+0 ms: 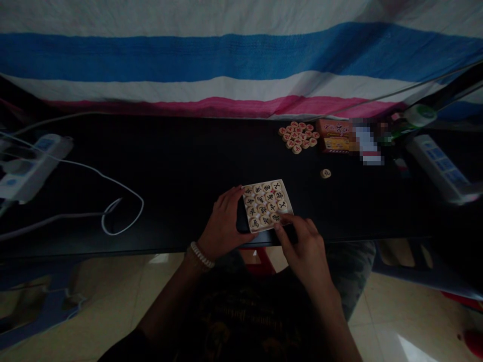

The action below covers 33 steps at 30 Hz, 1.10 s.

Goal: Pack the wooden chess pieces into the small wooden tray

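Note:
A shallow white box (288,203) at the table's front edge holds rows of round wooden Chinese chess pieces (261,199) with black characters. My left hand (223,221) grips the box along its left side, thumb at the near edge and fingers at the far corner. At the near right corner, the thumb and forefinger of my right hand (302,241) close on a Chinese chess piece (275,217) in the front row; my fingers hide part of that corner. One loose black-marked piece (325,173) lies to the right of the box.
Red-marked pieces (298,134) are clustered at the back beside a printed cardboard box (334,136). Power strips stand at left (33,163) and right (445,168). A white cable (124,188) loops across the black table's left side. A striped curtain (188,58) hangs behind.

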Each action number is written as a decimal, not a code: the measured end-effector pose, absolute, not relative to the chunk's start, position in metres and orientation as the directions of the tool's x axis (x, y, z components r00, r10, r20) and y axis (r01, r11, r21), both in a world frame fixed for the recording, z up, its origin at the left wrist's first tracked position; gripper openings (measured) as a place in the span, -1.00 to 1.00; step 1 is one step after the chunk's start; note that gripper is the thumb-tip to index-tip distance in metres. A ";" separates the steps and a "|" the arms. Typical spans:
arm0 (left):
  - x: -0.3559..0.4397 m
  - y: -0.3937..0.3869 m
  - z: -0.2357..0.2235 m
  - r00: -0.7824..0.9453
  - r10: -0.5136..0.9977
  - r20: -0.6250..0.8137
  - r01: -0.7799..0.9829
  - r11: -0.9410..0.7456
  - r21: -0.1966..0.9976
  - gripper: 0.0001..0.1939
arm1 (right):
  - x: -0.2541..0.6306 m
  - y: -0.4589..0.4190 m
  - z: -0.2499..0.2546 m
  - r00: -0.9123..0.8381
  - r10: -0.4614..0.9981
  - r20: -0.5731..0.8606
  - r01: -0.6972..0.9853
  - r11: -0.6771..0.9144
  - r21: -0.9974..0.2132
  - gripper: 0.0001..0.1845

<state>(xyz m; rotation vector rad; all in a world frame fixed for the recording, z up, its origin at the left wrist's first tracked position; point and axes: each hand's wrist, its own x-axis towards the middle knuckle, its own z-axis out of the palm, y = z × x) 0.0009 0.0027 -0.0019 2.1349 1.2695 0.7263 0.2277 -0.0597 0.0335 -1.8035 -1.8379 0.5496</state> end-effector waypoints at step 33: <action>0.000 0.003 -0.003 0.430 0.882 0.194 0.604 -0.441 0.664 0.16 | 0.188 -0.075 0.028 -0.111 0.974 0.197 0.812 0.203 -0.547 -0.76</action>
